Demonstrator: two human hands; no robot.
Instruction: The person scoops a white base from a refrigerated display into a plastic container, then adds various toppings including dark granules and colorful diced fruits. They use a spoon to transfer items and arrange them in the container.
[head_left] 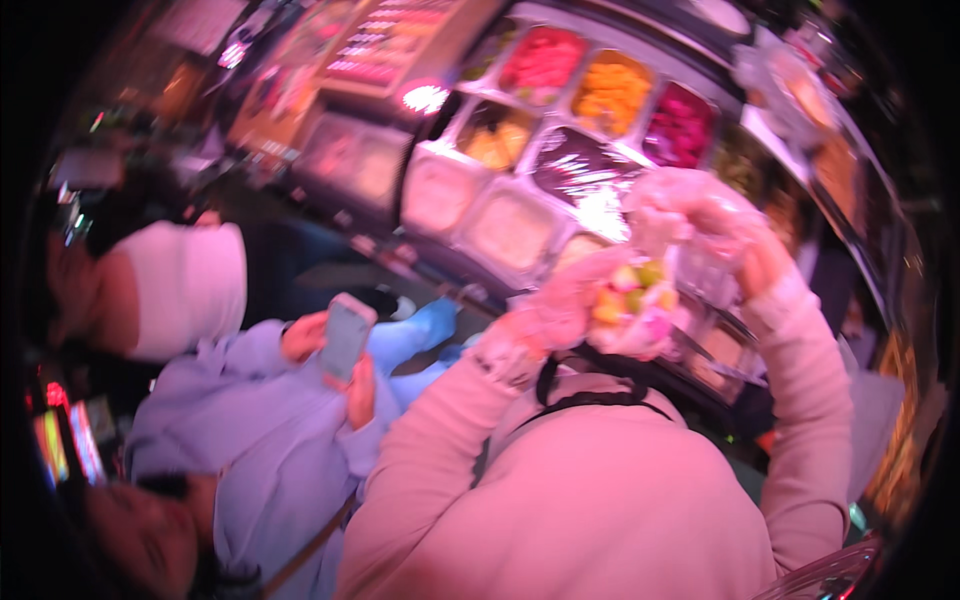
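Note:
My left hand (560, 308), in a clear plastic glove, is closed around the side of a pale food bundle (637, 303) in front of my chest. Yellow, green and pink pieces show at its open top; blur hides whether bread or a wrapper surrounds them. Above and to the right arches my right hand (705, 212), also in a clear glove, its fingers bent downward near the food bins. Motion smears those fingers, so what they hold, if anything, is not visible. A shiny covered bin (580, 165) lies just beyond my hands.
Bins of pink pieces (543, 62), orange pieces (612, 92) and purple pieces (680, 122) line the counter's far side. Nearer stand bins of pale food (508, 230). At my left, a person in a lavender top (270, 420) holds a phone (347, 335); another person (190, 290) is beyond.

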